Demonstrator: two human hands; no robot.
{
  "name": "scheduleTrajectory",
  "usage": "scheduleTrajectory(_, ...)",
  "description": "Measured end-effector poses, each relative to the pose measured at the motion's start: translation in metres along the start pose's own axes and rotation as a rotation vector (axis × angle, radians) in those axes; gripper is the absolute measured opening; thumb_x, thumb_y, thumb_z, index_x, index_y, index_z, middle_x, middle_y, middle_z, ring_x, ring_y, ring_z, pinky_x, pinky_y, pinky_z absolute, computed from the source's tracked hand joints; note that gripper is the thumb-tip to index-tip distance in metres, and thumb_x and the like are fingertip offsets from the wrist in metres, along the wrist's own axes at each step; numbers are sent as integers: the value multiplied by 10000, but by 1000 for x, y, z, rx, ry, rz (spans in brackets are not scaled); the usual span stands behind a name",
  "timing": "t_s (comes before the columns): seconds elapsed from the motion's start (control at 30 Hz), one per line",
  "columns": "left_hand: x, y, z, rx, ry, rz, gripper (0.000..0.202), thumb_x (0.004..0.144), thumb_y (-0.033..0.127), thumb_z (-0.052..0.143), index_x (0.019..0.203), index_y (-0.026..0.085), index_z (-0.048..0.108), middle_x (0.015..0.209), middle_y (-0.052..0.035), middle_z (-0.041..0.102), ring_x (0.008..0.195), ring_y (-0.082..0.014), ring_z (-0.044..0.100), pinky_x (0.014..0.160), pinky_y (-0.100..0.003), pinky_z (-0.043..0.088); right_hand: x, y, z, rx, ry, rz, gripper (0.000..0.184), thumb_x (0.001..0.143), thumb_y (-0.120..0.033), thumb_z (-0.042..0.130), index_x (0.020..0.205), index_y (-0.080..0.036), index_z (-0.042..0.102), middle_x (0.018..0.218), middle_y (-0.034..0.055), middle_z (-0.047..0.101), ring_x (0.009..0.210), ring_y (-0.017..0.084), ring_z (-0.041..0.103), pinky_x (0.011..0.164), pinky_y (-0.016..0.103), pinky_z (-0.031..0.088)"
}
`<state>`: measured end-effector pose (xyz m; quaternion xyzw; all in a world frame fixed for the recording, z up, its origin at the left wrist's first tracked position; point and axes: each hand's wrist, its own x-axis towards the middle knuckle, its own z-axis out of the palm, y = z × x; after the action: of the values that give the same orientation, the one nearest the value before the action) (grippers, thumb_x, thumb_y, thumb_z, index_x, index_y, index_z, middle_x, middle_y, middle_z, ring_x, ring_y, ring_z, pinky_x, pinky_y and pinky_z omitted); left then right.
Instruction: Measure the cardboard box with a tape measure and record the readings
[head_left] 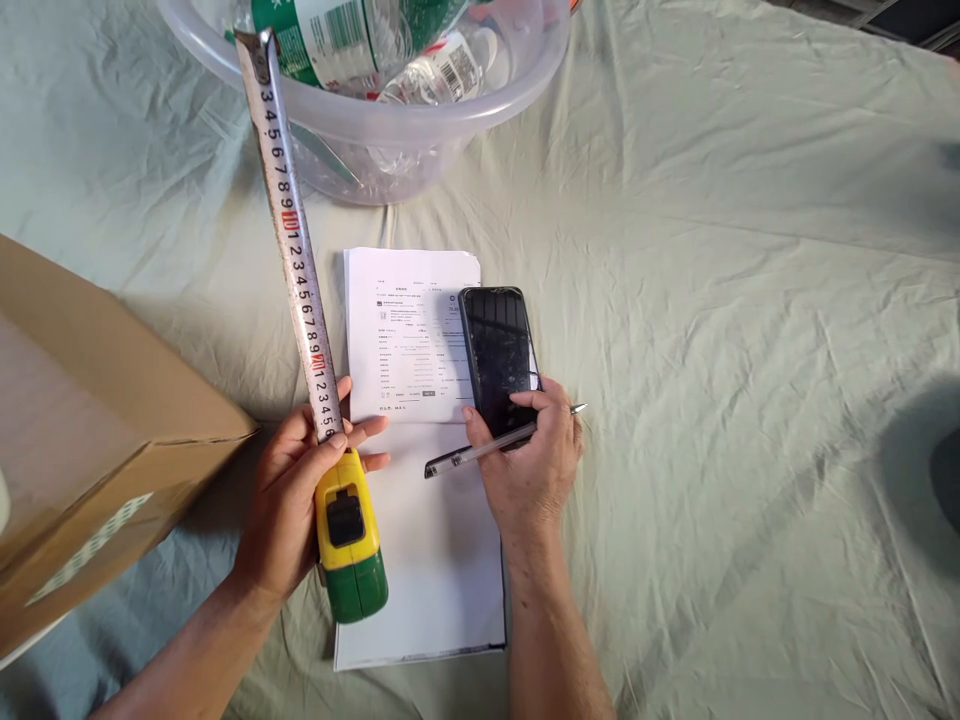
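A table draped in a creased pale green cloth filled the view. A cardboard box sat at its left edge, well apart from the right hand and just beside the left forearm. At the far side stood a clear plastic basin with empty plastic bottles lying in it. Between basin and body a printed sheet of paper lay flat, its long side running away from the person, and both hands worked over it. The left hand was closed around the yellow and green case of a tape measure, thumb pressed across the blade where it left the case. The blade's long axis ran up and slightly leftward from that hand, along the left edge of the paper, to the basin's near wall; its hooked tip seemed to rest against the rim, though contact could not be made out for certain. A dark-screened phone lay on the paper's right half, nearly parallel to the blade and apart from it, directly ahead of the right hand, which was the nearer of the two. That hand's fingertips rested on the phone's lower end while its fingers were pinched on a pen, held crosswise with the tip pointing right.
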<state>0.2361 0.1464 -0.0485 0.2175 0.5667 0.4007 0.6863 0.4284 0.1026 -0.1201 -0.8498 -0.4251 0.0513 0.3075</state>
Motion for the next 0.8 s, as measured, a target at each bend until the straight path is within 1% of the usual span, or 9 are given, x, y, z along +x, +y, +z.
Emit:
scheduleTrajectory(0.07, -1, 1, 1, -1, 1, 0, 312, 841, 257, 756, 1146, 196, 751, 1520, -78, 596, 1153, -320, 727, 780, -362, 676, 0, 0, 0, 1, 0, 0, 504, 760, -624, 723, 1043, -246, 547, 1452, 145, 582, 1268, 357, 569, 1053, 562, 410)
scheduleTrajectory(0.17, -1, 1, 2, -4, -8, 4, 287, 850, 257, 746, 1131, 204, 758, 1550, -65, 569, 1162, -315, 723, 786, -365, 676, 0, 0, 1, -5, 3, 0, 491, 764, -619, 712, 1038, -247, 546, 1440, 143, 593, 1262, 359, 577, 1048, 563, 416)
scheduleTrajectory(0.3, 0, -1, -1, -14, -20, 9, 308, 850, 248, 743, 1155, 205, 749, 1549, -75, 571, 1175, -321, 719, 797, -373, 674, 0, 1, 2, -3, 26, -22, 478, 768, -611, 704, 1031, -246, 543, 1410, 144, 608, 1239, 351, 592, 1068, 580, 409)
scheduleTrajectory(0.4, 1, -3, -4, -2, -29, 20, 333, 855, 257, 727, 1183, 201, 739, 1535, -99, 583, 1203, -343, 706, 811, -392, 671, 0, 2, 4, 7, 43, -37, 470, 771, -609, 703, 1030, -249, 547, 1398, 145, 610, 1241, 342, 593, 1076, 578, 412)
scheduleTrajectory(0.57, 2, -6, -7, 4, -44, 22, 416, 861, 262, 718, 1271, 190, 704, 1409, -132, 679, 1223, -352, 696, 838, -403, 665, 0, 2, 5, 7, 52, -46, 472, 771, -609, 703, 1030, -249, 541, 1388, 151, 614, 1259, 350, 591, 1084, 593, 413)
scheduleTrajectory(0.7, 2, -6, -7, 23, -47, 36, 444, 864, 266, 707, 1302, 196, 690, 1382, -135, 695, 1239, -367, 686, 847, -421, 663, 0, 2, 5, 12, 41, -44, 467, 774, -606, 702, 1036, -252, 545, 1400, 150, 605, 1301, 354, 566, 1090, 584, 409)
scheduleTrajectory(0.8, 2, -6, -7, 27, -46, 30, 466, 861, 271, 708, 1318, 182, 679, 1308, -141, 732, 1247, -371, 680, 856, -427, 661, -1, 1, 5, 16, 39, -26, 462, 776, -596, 703, 1040, -253, 543, 1409, 151, 597, 1324, 355, 550, 1090, 579, 408)
